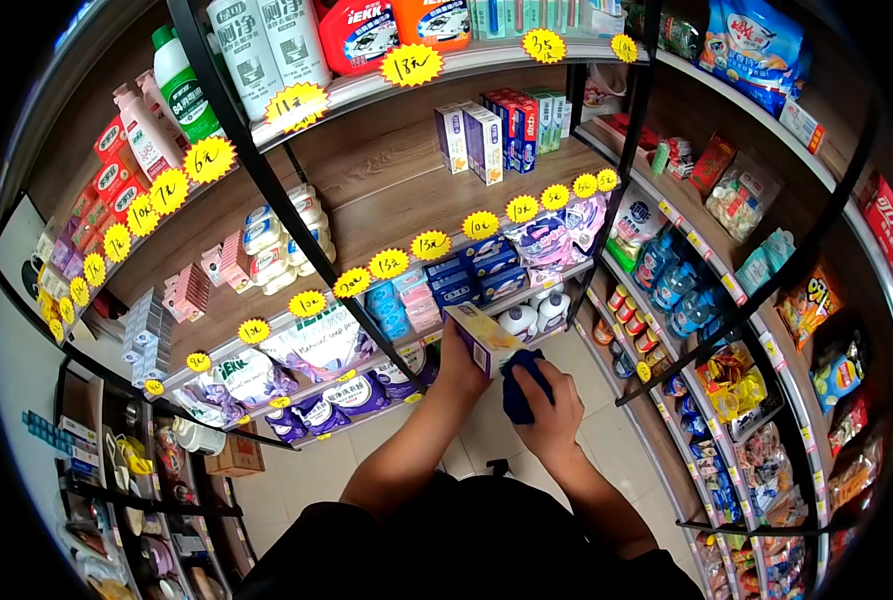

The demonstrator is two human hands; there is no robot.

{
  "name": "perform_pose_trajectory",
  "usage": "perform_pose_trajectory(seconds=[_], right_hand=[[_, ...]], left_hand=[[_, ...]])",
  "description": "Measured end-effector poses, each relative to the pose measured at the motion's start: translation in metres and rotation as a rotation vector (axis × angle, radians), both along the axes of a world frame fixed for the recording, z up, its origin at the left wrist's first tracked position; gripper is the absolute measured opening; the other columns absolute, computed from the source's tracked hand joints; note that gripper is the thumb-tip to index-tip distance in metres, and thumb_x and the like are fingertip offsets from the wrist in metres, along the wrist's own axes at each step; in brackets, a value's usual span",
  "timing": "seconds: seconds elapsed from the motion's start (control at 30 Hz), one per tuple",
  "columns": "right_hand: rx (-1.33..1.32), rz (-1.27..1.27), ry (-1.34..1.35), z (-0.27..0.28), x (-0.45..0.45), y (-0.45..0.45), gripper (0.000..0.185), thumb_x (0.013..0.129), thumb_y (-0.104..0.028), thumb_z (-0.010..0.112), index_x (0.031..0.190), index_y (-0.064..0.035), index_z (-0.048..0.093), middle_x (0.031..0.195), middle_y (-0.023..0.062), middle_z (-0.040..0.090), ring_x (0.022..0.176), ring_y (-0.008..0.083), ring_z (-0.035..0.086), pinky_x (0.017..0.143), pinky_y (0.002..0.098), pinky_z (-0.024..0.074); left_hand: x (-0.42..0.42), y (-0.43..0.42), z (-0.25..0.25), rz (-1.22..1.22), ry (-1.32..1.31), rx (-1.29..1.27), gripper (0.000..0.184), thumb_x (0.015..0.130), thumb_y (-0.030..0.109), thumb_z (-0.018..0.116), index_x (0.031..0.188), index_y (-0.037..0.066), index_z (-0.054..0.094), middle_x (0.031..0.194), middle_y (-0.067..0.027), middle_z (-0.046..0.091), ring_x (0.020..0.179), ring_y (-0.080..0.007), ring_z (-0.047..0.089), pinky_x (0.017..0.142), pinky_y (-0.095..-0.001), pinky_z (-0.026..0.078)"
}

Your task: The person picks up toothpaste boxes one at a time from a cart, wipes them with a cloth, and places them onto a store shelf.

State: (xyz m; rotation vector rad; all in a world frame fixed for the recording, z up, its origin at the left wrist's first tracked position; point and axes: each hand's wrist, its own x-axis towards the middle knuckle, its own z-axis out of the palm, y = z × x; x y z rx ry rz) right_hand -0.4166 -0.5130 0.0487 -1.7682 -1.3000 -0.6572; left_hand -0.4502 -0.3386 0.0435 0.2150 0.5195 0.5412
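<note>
My left hand [457, 366] is closed around a small yellow, white and purple carton [486, 335], held tilted in front of the shelves. A barcode shows on its purple side. My right hand [557, 411] grips a bunched dark blue cloth [520, 398], which touches the near end of the carton. Some of my left fingers are hidden by the carton. On the wooden shelf [397, 205] ahead stand a pair of white and purple cartons [467, 140], beside red and blue boxes [513, 125].
Yellow price tags [389, 263] line the shelf edge. Below it sit dark blue packs [477, 275], pink packs [417, 302] and white bottles [533, 316]. Black uprights [297, 215] divide the racks. Snack shelves [737, 390] rise at the right, above a tiled floor [607, 430].
</note>
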Motion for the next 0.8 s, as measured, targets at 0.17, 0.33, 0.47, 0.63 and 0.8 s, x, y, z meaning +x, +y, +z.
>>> perform_pose_trajectory(seconds=[0.17, 0.33, 0.47, 0.63, 0.8], right_hand=[[-0.030, 0.051, -0.028, 0.007, -0.012, 0.000, 0.066, 0.059, -0.010, 0.079, 0.124, -0.0191, 0.070, 0.125, 0.0085, 0.062, 0.086, 0.0265, 0.063, 0.068, 0.0356, 0.0558], [-0.057, 0.075, -0.036, 0.003, -0.006, -0.006, 0.069, 0.057, -0.011, 0.080, 0.124, -0.0192, 0.070, 0.125, 0.0089, 0.062, 0.084, 0.0271, 0.063, 0.068, 0.0361, 0.0560], [0.010, 0.035, 0.084, -0.005, 0.008, -0.012, 0.066, 0.056, -0.008, 0.082, 0.120, -0.0175, 0.071, 0.122, 0.0105, 0.064, 0.091, 0.0302, 0.066, 0.074, 0.0394, 0.0569], [0.079, 0.155, 0.529, 0.019, 0.021, -0.017, 0.052, 0.067, 0.001, 0.079, 0.117, -0.0077, 0.070, 0.119, 0.0162, 0.063, 0.104, 0.0343, 0.066, 0.090, 0.0374, 0.0532], [0.083, 0.181, 0.596, 0.049, 0.035, -0.017, 0.043, 0.073, 0.001, 0.078, 0.115, -0.0041, 0.069, 0.120, 0.0161, 0.063, 0.114, 0.0321, 0.062, 0.100, 0.0360, 0.0459]], left_hand=[[0.002, -0.005, -0.003, -0.050, -0.077, 0.125, 0.049, 0.106, 0.046, 0.033, 0.125, 0.008, 0.057, 0.111, -0.0138, 0.067, 0.100, -0.0308, 0.067, 0.090, -0.0458, 0.057], [-0.001, -0.010, 0.013, -0.047, -0.050, 0.121, 0.051, 0.105, 0.048, 0.033, 0.123, 0.007, 0.058, 0.109, -0.0129, 0.067, 0.098, -0.0289, 0.067, 0.087, -0.0450, 0.057], [-0.004, 0.012, -0.019, -0.064, -0.103, 0.141, 0.055, 0.103, 0.055, 0.035, 0.119, 0.009, 0.061, 0.105, -0.0115, 0.068, 0.094, -0.0272, 0.068, 0.085, -0.0421, 0.057], [-0.026, 0.005, -0.003, -0.180, 0.183, 0.501, 0.064, 0.101, 0.061, 0.039, 0.126, 0.006, 0.060, 0.110, -0.0113, 0.070, 0.098, -0.0245, 0.069, 0.083, -0.0386, 0.055], [-0.056, 0.019, -0.032, -0.482, 0.026, 0.964, 0.058, 0.096, 0.046, 0.064, 0.132, 0.001, 0.059, 0.117, -0.0093, 0.068, 0.104, -0.0154, 0.063, 0.089, -0.0311, 0.051]])
